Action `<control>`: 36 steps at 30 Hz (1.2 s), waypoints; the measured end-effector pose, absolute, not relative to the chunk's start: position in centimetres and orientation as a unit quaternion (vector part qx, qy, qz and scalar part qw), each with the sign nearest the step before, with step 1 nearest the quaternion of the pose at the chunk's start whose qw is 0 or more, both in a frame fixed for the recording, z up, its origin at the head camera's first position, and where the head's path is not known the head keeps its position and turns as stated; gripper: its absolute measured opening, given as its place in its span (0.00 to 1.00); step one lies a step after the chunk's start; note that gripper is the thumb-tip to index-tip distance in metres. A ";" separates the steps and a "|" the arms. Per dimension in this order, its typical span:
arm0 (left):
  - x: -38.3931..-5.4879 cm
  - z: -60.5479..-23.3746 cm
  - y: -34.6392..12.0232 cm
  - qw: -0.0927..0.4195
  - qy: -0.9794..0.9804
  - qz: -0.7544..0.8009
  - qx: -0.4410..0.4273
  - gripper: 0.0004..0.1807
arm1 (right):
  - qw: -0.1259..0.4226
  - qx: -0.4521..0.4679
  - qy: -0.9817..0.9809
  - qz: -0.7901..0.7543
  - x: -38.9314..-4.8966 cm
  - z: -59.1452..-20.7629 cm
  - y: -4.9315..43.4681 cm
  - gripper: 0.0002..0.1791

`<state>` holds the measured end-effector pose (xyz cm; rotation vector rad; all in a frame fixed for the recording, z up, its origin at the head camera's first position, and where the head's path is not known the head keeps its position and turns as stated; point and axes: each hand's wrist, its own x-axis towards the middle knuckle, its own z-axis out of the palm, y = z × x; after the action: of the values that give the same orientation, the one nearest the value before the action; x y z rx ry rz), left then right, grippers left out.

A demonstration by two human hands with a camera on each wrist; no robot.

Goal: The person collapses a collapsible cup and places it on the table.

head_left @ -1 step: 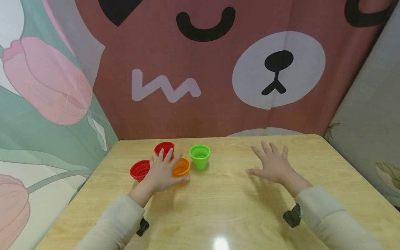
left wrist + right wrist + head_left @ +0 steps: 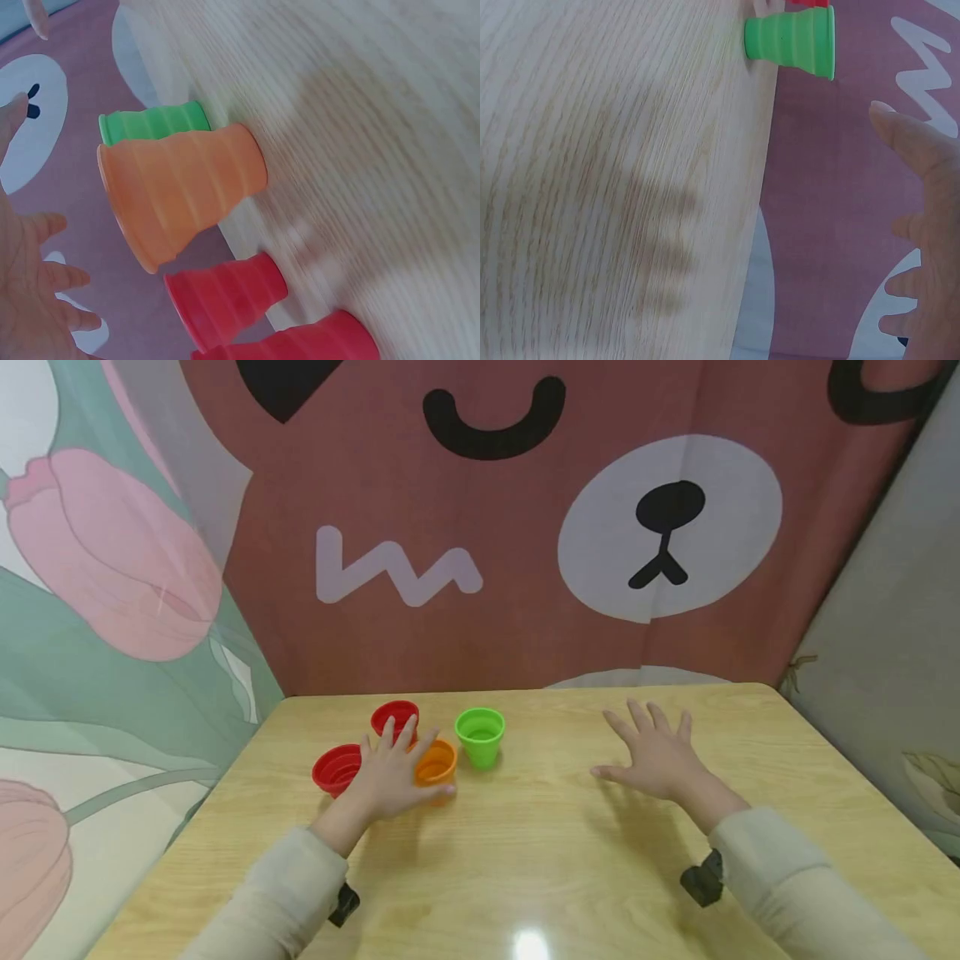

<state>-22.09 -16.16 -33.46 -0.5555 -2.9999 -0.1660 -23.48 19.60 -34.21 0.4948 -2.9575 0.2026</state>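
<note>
My left hand point(image 2: 386, 781) hovers with its fingers spread over a group of ribbed cups and holds none of them. Beside its thumb is an orange cup point(image 2: 437, 762), partly covered by the hand in the head view. One red cup point(image 2: 334, 768) stands to its left, and another red cup point(image 2: 393, 714) sits behind the fingertips. A green cup point(image 2: 480, 737) stands upright right of the orange one. In the left wrist view the orange cup point(image 2: 184, 191) stands apart from the palm. My right hand point(image 2: 656, 760), fingers also spread, floats above the table's right half, touching nothing.
The light wooden table point(image 2: 525, 843) reaches back to a brown cloth point(image 2: 517, 635) with a bear face. A floral cloth point(image 2: 112, 693) hangs at the left and a pale one point(image 2: 885, 635) at the right. Each wrist wears a small black device point(image 2: 703, 878).
</note>
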 end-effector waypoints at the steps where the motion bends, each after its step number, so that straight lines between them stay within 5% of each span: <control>1: -22.2 -33.5 -16.2 0.043 -0.981 -0.053 -0.181 0.48 | 0.067 0.165 -0.982 0.066 -23.6 -34.3 19.6 0.50; 36: -21.5 -32.9 -18.5 0.023 -0.984 -0.062 -0.164 0.49 | 0.061 0.242 -0.964 0.092 -24.6 -34.5 13.8 0.49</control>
<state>-21.54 -18.54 -32.91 -0.5075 -3.0471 -0.1916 -24.65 13.78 -34.48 0.7315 -2.9167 0.2784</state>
